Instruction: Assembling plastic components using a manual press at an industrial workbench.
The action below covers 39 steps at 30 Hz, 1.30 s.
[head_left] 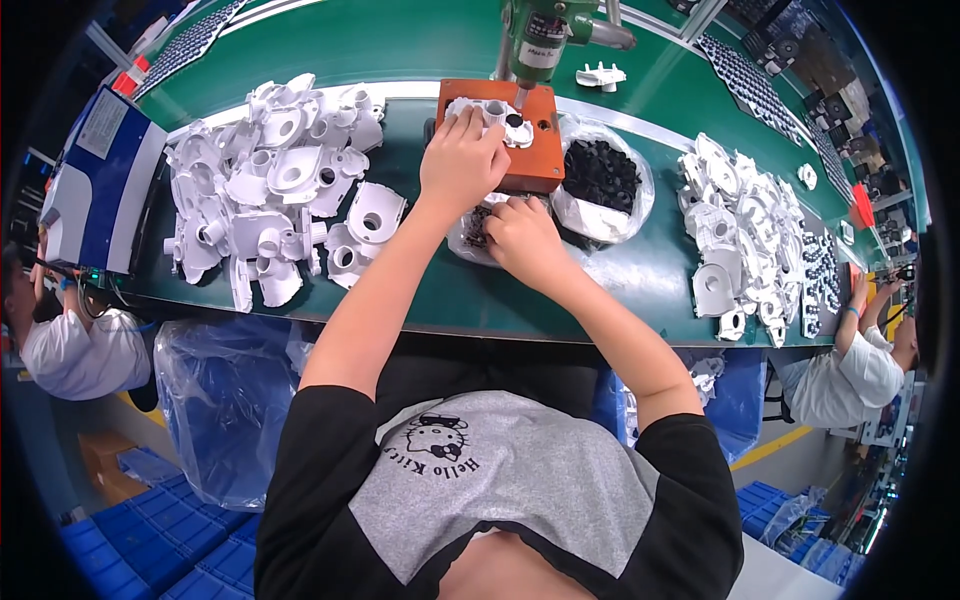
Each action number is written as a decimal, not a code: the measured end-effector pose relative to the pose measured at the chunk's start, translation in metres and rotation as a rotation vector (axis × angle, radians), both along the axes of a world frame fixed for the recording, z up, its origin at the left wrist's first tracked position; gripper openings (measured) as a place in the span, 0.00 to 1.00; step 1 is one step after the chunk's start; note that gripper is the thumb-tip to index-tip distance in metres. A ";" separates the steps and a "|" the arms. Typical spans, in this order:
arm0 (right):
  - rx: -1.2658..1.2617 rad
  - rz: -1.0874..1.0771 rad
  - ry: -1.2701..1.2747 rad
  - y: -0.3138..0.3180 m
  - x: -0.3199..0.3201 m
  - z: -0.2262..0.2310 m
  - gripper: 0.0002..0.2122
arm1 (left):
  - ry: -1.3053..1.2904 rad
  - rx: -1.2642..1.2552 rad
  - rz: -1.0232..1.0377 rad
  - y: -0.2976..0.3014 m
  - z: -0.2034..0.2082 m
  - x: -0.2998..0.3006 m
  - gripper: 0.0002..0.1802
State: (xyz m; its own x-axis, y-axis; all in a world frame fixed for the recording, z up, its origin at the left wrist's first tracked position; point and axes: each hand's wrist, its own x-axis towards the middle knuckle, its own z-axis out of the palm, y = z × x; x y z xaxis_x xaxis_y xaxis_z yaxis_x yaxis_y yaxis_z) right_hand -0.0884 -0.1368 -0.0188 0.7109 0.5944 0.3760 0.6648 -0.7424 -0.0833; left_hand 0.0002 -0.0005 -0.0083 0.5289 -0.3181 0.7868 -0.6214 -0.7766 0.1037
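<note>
A white molded plastic part (518, 133) sits on the orange fixture block (530, 173), with a round black piece (515, 121) on top of it. My left hand (463, 162) reaches over the block's left side, its fingers curled onto that part and holding it there. Directly above stands a green press (541, 45), its metal tip coming down beside the black piece. In front of the block, my right hand (527, 238) is at a small clear bag of tiny dark brownish pieces (474, 228). Its fingers are bent together; whatever they pinch is too small to make out.
A clear bag of black pieces (602, 175) lies right of the block. White plastic parts form a big heap on the left (290, 175) and another heap on the right (725, 230). A blue-and-white machine (100, 175) stands far left. Other people work at both sides.
</note>
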 end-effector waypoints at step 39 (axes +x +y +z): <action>0.372 0.019 0.338 -0.011 0.007 0.005 0.07 | -0.013 0.001 -0.001 -0.001 0.003 -0.002 0.11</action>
